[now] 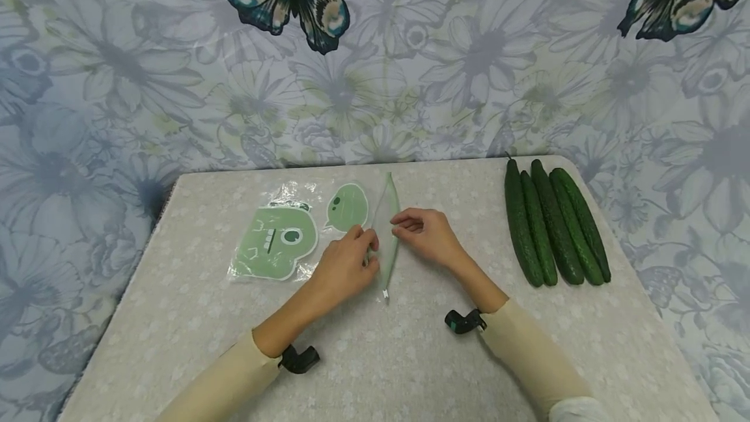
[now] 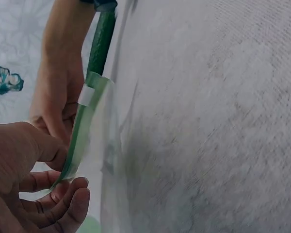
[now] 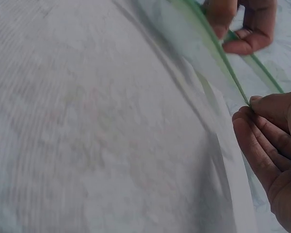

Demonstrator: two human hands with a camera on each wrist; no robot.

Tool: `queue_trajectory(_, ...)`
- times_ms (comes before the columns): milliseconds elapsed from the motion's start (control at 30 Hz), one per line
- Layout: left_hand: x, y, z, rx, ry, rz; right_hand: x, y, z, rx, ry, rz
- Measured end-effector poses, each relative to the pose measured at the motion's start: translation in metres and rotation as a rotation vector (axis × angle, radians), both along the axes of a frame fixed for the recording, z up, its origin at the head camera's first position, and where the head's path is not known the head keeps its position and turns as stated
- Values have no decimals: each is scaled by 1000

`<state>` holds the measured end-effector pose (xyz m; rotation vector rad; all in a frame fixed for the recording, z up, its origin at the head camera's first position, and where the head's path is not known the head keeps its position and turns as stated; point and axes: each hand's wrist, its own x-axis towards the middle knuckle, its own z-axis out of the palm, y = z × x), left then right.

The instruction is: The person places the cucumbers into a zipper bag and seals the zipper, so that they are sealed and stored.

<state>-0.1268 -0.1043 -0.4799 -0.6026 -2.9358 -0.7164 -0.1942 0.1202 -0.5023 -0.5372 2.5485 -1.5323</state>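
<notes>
A clear plastic slider zip bag (image 1: pixel 275 259) with green cartoon prints lies on the table, its mouth toward the right. A green zip strip (image 1: pixel 391 259) edges the mouth, with a white slider (image 2: pixel 86 95) at the near end. My left hand (image 1: pixel 346 266) pinches one side of the mouth between thumb and fingers. Opposite it, my right hand (image 1: pixel 428 236) pinches the other green edge, thumb against index finger, as the right wrist view shows. Between the hands the two edges stand apart.
Several long green cucumbers (image 1: pixel 555 226) lie side by side at the right of the table (image 1: pixel 469 376). Behind the table hangs a floral cloth (image 1: pixel 457 103) with large butterflies. Each wrist carries a small black camera (image 1: pixel 300 359).
</notes>
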Motion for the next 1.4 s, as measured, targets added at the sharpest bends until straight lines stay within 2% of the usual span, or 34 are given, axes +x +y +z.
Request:
queue_trajectory(233, -5, -13, 13, -10, 71, 38, 2, 22, 1, 5, 17, -28)
queue_trajectory(433, -13, -18, 30, 24, 153, 130, 8, 33, 0, 36, 6, -48)
queue_trajectory(500, -15, -16, 34, 39, 136, 144, 9, 35, 0, 41, 11, -50)
queue_trajectory(567, -17, -13, 35, 47, 81, 144, 10, 35, 1, 37, 20, -52)
queue_trajectory(700, -17, -4, 30, 47, -58, 137, 10, 33, 1, 32, 22, -36)
queue_trajectory(767, -17, -1, 26, 52, -99, 139, 11, 33, 2, 40, 10, -12)
queue_trajectory(900, -16, 2, 19, 56, -112, 152, 13, 35, 4, 75, 14, 53)
queue_trajectory(1033, -16, 4, 14, 54, -102, 151, 20, 43, 10, 114, 50, 74)
queue_trajectory(1233, -16, 4, 12, 55, -125, 143, 36, 76, 22, 193, 86, 11)
queue_trajectory(1400, -15, 1, 11, 58, -130, 152, 49, 116, 25, 282, 111, -93)
